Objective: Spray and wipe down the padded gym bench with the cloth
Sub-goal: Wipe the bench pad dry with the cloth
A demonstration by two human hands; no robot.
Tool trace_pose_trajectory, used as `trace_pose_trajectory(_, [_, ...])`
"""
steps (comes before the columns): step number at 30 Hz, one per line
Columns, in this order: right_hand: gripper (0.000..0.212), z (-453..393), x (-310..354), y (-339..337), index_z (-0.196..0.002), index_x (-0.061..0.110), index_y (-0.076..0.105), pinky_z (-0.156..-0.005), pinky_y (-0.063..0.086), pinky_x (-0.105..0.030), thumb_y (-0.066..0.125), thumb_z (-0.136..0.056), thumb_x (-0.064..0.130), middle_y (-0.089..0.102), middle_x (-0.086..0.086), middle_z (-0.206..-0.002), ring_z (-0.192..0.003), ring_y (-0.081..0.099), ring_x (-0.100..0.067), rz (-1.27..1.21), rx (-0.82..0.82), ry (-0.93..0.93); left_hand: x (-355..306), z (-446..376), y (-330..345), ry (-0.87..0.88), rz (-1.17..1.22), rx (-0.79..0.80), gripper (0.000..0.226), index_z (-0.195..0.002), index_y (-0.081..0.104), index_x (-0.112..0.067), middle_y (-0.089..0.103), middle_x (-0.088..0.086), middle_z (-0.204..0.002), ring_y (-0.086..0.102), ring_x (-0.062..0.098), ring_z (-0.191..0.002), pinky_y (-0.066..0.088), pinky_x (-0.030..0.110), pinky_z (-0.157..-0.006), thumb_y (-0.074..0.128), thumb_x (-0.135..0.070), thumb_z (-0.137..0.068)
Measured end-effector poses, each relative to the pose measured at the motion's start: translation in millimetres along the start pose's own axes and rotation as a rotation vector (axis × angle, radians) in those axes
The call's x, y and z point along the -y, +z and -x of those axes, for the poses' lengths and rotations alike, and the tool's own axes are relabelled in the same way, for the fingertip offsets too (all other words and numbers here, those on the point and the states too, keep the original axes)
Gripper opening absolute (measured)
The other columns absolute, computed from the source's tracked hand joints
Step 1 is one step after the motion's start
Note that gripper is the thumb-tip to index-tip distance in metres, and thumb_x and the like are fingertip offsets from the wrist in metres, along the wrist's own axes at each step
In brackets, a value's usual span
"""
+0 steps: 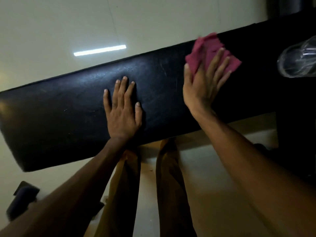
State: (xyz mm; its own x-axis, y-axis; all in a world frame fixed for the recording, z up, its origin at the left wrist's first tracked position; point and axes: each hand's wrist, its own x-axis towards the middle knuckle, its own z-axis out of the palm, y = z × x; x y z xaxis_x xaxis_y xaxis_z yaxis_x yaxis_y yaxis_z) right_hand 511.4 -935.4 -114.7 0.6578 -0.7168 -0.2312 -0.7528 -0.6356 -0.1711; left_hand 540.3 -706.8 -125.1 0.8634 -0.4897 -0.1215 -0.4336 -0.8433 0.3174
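Right now the cloth point(212, 52) lies on the far right part of the bench point(68, 106), under the right hand point(203, 82), whose straight, slightly spread fingers point(216, 62) press down on it; the thumb sits at the cloth's left edge, and most of the fabric bunches out beyond the fingertips toward the bench's far edge. The left hand point(122, 110) lies flat on the bare pad near the middle, palm down, fingers straight and a little apart, holding nothing. The bench runs slantwise from near left to far right, a long padded slab with rounded corners, covered in black, leather-like material that shows a faint sheen and fine scuff marks. The cloth is a crumpled, magenta-pink rag with soft ragged edges. At the right edge, a clear plastic bottle point(299, 60) lies on the bench's dark end, well apart from the cloth. Beyond the bench, the floor point(51, 31) is pale, glossy tile carrying a bright strip of reflected light point(100, 50). Brown trouser legs point(169, 185) stand below the bench's near edge.
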Motion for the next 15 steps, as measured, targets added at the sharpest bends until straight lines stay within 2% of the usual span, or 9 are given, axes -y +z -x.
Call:
trace_pose_trajectory(2, [0.07,-5,-9,-3,-0.159,0.034,0.013,-0.123,-0.002,-0.056,0.021,-0.096,0.062,0.004,-0.013,-0.167,-0.153,0.002,-0.038,0.089,0.094,-0.372,-1,0,-1,0.003,-0.006,0.007,0.063,-0.157,0.025,-0.016,0.017,0.007,-0.166,0.007,0.02,-0.155,0.003,0.054,-0.124,0.043,-0.034,-0.099])
trace_pose_trajectory(3, [0.07,-17,-20,-7,-0.159,0.035,0.012,-0.123,0.0,-0.055,0.02,-0.096,0.063,0.004,-0.011,-0.167,-0.153,0.002,-0.036,0.094,0.113,-0.425,0,-1,-1,0.005,-0.005,0.013,0.063,-0.157,0.025,-0.016,0.017,0.007,-0.166,0.008,0.02,-0.155,0.003,0.054,-0.125,0.043,-0.035,-0.099])
trace_pose_trajectory(6, [0.069,-38,-20,-11,-0.159,0.029,0.012,-0.123,0.003,-0.057,0.022,-0.099,0.061,0.004,-0.009,-0.168,-0.154,0.001,-0.032,-0.007,0.034,-0.058,1,0,0,0.009,0.002,0.01,0.063,-0.157,0.024,-0.017,0.016,0.007,-0.167,0.007,0.02,-0.155,0.001,0.052,-0.125,0.041,-0.036,-0.1])
trace_pose_trajectory(7, [0.07,-35,-10,-10,-0.159,0.025,0.012,-0.123,0.001,-0.058,0.026,-0.099,0.059,0.004,-0.01,-0.168,-0.154,0.0,-0.034,-0.012,0.033,-0.013,1,0,0,0.01,0.008,0.005,0.063,-0.157,0.024,-0.017,0.016,0.007,-0.166,0.007,0.02,-0.155,0.002,0.052,-0.125,0.041,-0.036,-0.1])
trace_pose_trajectory(10, [0.067,-23,-6,-9,-0.158,0.033,0.007,-0.123,-0.005,-0.055,0.031,-0.101,0.058,-0.001,-0.011,-0.167,-0.153,-0.003,-0.035,0.127,0.154,-0.435,1,0,0,0.019,0.029,-0.005,0.062,-0.156,0.025,-0.016,0.017,0.007,-0.166,0.009,0.021,-0.155,0.004,0.053,-0.125,0.042,-0.035,-0.1])
trace_pose_trajectory(11, [0.066,-30,-13,-14,-0.158,0.036,0.006,-0.124,-0.003,-0.054,0.029,-0.101,0.059,-0.002,-0.01,-0.168,-0.154,-0.004,-0.033,0.134,0.181,-0.474,1,0,0,0.019,0.03,-0.005,0.062,-0.156,0.025,-0.016,0.017,0.007,-0.166,0.009,0.021,-0.155,0.004,0.053,-0.125,0.043,-0.035,-0.1])
trace_pose_trajectory(12, [0.065,-38,-18,-16,-0.159,0.036,0.007,-0.124,-0.001,-0.054,0.028,-0.101,0.059,-0.001,-0.008,-0.168,-0.154,-0.004,-0.031,0.11,0.165,-0.39,1,0,-1,0.018,0.031,-0.008,0.062,-0.156,0.025,-0.016,0.018,0.007,-0.166,0.009,0.021,-0.155,0.005,0.054,-0.124,0.043,-0.035,-0.099])
trace_pose_trajectory(14, [0.067,-37,-12,-15,-0.159,0.028,0.012,-0.123,0.001,-0.056,0.028,-0.101,0.058,0.002,-0.009,-0.168,-0.154,-0.002,-0.032,-0.004,0.07,-0.066,1,0,-1,0.018,0.031,-0.017,0.062,-0.155,0.026,-0.016,0.018,0.007,-0.166,0.01,0.021,-0.154,0.006,0.054,-0.124,0.045,-0.034,-0.099])
trace_pose_trajectory(15, [0.07,-26,-1,-11,-0.159,0.022,0.013,-0.122,0.001,-0.058,0.028,-0.1,0.057,0.002,-0.011,-0.167,-0.154,-0.001,-0.034,-0.031,0.043,-0.001,1,0,0,0.018,0.03,-0.019,0.062,-0.155,0.027,-0.016,0.019,0.007,-0.166,0.01,0.02,-0.154,0.006,0.054,-0.124,0.045,-0.034,-0.098])
